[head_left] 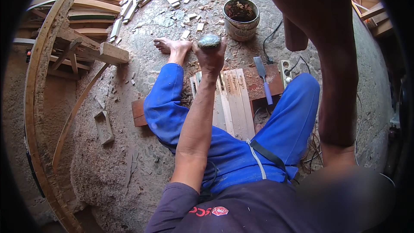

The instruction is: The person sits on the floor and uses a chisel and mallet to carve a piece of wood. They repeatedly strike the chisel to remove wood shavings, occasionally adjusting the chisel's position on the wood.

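My left hand (210, 60) is closed round an upright tool, probably a chisel, whose round, battered top (209, 41) shows above my fingers; its thin shaft points down at pale wooden strips (235, 99) lying on a brown board (267, 84) between my legs. High at the upper right, in shadow, my right hand (297, 6) is closed on a wooden handle (296, 39), its other end out of view. A wide chisel with a purple handle (266, 90) rests on the board to the right of the strips.
A rusty bucket (241, 32) stands ahead, near a power strip (285, 71) with cables. Wood offcuts (172, 0) and shavings litter the floor. Curved timber pieces (41, 95) and stacked planks line the left side; a small wooden box (103, 129) lies near them. More wood (371, 13) is at upper right.
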Demonstrator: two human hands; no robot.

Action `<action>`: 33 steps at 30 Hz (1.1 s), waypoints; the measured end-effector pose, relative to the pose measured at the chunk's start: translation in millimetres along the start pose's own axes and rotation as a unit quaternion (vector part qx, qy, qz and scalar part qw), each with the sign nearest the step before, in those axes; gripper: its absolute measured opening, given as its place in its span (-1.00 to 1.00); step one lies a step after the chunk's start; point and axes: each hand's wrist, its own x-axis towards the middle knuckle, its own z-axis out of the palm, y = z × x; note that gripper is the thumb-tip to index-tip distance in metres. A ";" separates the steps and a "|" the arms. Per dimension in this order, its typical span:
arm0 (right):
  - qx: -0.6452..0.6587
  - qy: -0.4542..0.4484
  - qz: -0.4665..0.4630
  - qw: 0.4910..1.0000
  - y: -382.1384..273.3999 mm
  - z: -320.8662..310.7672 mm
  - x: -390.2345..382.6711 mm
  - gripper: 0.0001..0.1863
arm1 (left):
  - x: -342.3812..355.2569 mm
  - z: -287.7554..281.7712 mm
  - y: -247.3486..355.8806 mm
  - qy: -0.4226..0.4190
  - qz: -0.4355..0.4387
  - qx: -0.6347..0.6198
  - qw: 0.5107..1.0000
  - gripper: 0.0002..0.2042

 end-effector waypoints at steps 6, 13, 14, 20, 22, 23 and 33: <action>-0.081 -0.389 0.041 0.917 27.8 67.8 -90.3 -0.46 | -26.7 -7.1 5.0 0.036 0.094 0.022 0.995 -0.74; 0.084 -0.325 0.106 0.936 18.9 27.5 -87.7 -0.33 | -11.1 -5.7 20.0 -0.019 -0.018 -0.149 0.988 -0.88; 0.119 -0.297 0.105 0.942 7.6 20.9 -70.5 -0.34 | 14.4 -8.6 -13.1 -0.112 0.046 0.075 0.990 -0.95; 0.099 0.034 0.018 0.994 -19.7 -5.4 3.1 -0.62 | 3.7 -1.1 0.1 0.010 0.079 -0.070 0.994 -0.73; 0.029 -0.008 0.087 0.996 -13.3 5.3 -3.3 -0.72 | 2.8 -1.1 -0.5 -0.050 -0.035 -0.116 0.991 -0.82; -0.040 -0.055 0.106 0.992 0.3 22.8 -17.9 -0.77 | 1.8 -1.4 -1.2 -0.080 -0.090 -0.136 0.983 -0.81; 0.085 -0.305 0.035 0.948 20.6 28.6 -80.5 -0.39 | -1.4 2.3 -15.7 -0.013 0.017 -0.108 0.994 -0.83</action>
